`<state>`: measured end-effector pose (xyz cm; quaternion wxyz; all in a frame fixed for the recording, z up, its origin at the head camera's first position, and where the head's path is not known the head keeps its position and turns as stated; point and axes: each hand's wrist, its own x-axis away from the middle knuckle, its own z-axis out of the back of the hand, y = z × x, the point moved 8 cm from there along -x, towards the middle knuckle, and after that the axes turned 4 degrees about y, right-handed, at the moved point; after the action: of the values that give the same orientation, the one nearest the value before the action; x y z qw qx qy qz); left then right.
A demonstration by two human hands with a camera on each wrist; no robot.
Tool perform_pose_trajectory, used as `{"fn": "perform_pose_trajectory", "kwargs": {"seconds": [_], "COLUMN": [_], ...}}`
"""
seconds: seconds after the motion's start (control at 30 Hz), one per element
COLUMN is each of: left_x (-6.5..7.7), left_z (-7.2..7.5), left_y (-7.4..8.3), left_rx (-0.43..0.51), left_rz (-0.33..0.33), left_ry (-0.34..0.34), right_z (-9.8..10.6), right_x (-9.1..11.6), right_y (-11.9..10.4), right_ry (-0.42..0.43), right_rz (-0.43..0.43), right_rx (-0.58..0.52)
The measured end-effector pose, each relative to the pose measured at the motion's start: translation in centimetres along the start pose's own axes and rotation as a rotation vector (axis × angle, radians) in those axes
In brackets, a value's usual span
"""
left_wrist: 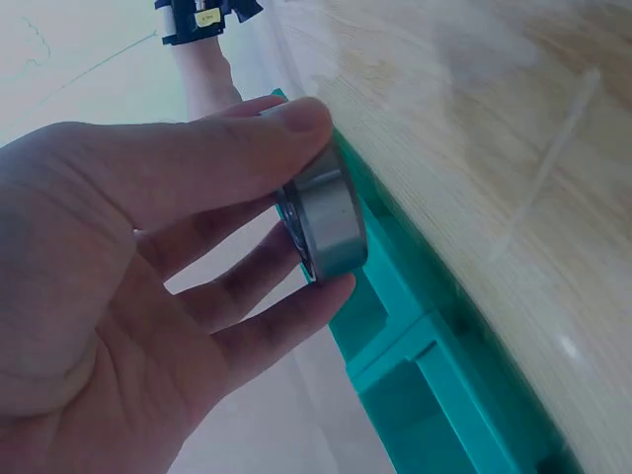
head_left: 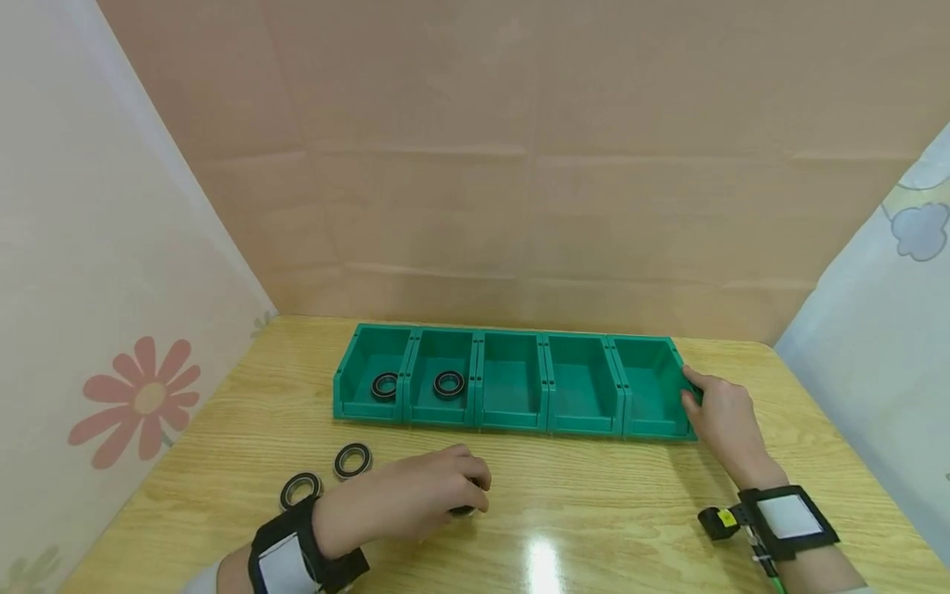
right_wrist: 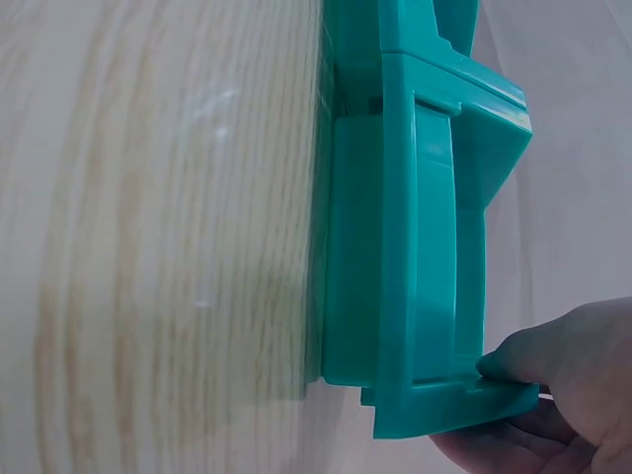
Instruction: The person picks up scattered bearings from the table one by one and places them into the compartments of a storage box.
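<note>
My left hand pinches a ball bearing between thumb and fingers, over the table in front of the bins; the left wrist view shows its shiny steel outer ring edge-on. My right hand grips the right side wall of the rightmost bin in a joined row of several green bins. In the right wrist view the thumb lies inside the bin wall, fingers beneath. One bearing lies in the leftmost bin and another bearing in the one beside it.
Two loose black-sealed bearings lie on the wooden table left of the bins: one bearing behind the left forearm, another bearing beside the wrist strap. A brown paper backdrop rises behind, with patterned cloth at the sides.
</note>
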<state>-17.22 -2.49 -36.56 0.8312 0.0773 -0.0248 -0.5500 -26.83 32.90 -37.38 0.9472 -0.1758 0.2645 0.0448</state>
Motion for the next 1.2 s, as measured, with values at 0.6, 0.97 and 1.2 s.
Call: {"fn": "perform_pose_trajectory", "kwargs": {"seconds": [0.6, 0.97, 1.2], "left_x": [-2.5, -4.2, -5.0], "left_z": [2.1, 3.0, 3.6], "left_y": [0.4, -0.4, -1.0], "left_rx": [-0.045, -0.105, -0.139], "left_rz": [-0.07, -0.028, -0.042], "left_ry": [0.092, 0.015, 0.027], "right_z": [0.2, 0.3, 0.1], "right_x": [-0.3, -0.2, -0.1], "right_y": [-0.2, -0.3, -0.3], "right_ry": [-0.015, -0.019, -0.018], "right_rz": [-0.01, -0.002, 0.0], "right_rx": [0.008, 0.005, 0.003]}}
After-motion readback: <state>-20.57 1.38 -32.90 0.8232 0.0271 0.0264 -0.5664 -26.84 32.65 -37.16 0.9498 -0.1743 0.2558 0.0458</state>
